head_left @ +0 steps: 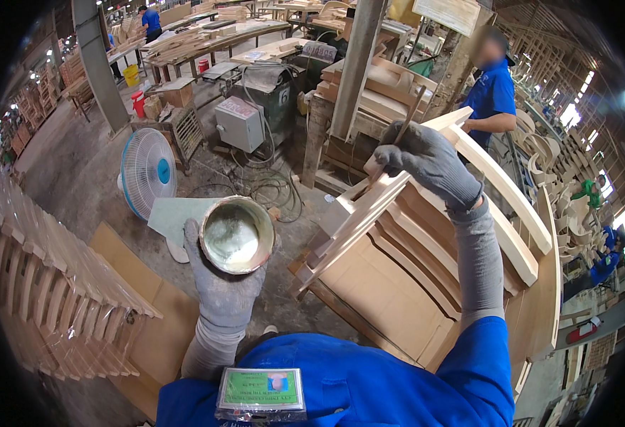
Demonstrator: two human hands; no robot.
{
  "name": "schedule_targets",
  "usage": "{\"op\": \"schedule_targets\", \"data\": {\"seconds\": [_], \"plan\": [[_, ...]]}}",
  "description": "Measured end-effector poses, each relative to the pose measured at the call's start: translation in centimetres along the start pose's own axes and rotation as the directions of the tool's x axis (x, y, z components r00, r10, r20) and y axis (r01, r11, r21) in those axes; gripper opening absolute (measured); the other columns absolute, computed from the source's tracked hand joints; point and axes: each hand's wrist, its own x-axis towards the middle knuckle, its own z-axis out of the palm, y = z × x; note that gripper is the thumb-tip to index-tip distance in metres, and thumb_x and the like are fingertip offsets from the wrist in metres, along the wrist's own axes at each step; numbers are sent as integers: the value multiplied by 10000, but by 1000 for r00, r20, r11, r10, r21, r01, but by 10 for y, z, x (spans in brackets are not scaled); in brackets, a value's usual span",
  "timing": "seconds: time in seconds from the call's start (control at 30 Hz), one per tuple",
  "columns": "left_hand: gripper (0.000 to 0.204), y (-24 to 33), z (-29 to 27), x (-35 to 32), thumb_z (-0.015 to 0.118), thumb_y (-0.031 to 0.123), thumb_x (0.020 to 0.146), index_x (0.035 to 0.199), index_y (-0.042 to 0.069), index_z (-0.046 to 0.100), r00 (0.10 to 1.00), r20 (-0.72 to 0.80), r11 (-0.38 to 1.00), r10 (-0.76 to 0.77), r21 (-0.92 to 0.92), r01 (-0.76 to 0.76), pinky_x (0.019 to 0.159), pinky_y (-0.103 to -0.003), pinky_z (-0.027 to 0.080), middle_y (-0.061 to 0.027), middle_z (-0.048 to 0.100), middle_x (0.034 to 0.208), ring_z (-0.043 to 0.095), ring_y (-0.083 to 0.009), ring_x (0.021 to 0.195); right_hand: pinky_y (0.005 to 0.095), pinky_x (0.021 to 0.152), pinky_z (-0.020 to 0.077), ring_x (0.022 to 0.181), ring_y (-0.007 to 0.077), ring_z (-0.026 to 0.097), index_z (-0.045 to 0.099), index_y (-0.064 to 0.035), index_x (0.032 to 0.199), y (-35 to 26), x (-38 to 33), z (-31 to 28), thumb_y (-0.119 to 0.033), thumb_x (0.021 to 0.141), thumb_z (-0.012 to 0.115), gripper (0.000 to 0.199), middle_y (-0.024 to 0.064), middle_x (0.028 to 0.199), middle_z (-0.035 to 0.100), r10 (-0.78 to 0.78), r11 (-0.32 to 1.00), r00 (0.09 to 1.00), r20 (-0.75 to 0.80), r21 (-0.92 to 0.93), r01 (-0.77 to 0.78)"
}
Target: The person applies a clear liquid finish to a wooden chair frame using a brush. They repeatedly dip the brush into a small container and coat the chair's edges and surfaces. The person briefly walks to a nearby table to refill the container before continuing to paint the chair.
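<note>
My left hand [228,295], in a grey glove, is closed round a round pot [266,222] with a stained rim and a milky, glue-like substance inside. My right hand [430,162], also gloved in grey, is raised over the workpieces and closed round a thin brown stick [419,107]. Whether the stick ends in a brush cannot be made out. Below that hand lie pale wooden frame pieces [369,220], with several curved wooden rails [501,188] beside them on a cardboard-covered table [405,299]. A pale green flat piece [174,215] shows behind the pot.
A standing fan [149,173] is at the left, near a wooden crate [184,132]. Plastic-wrapped slatted wooden parts [56,285] fill the left side. A grey electrical box [240,122] with loose cables stands ahead, near a steel post [357,71]. A co-worker [494,89] stands at the far right.
</note>
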Motion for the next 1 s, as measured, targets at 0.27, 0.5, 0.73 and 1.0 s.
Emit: {"op": "schedule_targets", "data": {"seconds": [0.27,0.5,0.73,1.0], "plan": [[503,1,1,0,451,501,897,1235,129,475,998,25,999,49,16,-50,913,-478,435,-87,527,1207,505,-278,1115,235,672,513,732,118,616,581,19,1010,5,3,-16,-218,838,670,306,51,809,635,29,999,997,72,11,-30],[509,2,3,2,440,503,901,1239,123,470,992,119,998,48,43,-53,922,-467,433,-83,517,1219,489,-268,1135,242,635,520,716,110,619,555,15,1062,-2,0,9,-221,855,652,328,59,849,651,-16,937,992,124,349,-28],[539,-2,13,-5,444,520,893,1259,125,453,994,-5,993,113,-16,-113,926,-461,427,-96,491,1240,480,-273,1141,222,619,504,693,88,599,595,12,953,-2,5,-15,-194,845,660,241,52,811,643,-14,981,988,156,194,-17],[557,-30,29,-41,383,535,910,1281,122,427,957,12,951,289,111,-288,954,-457,403,-102,487,1240,486,-265,1136,227,675,486,729,96,591,608,7,937,17,6,-17,-184,848,649,216,38,821,634,-128,924,979,160,379,59]]}}
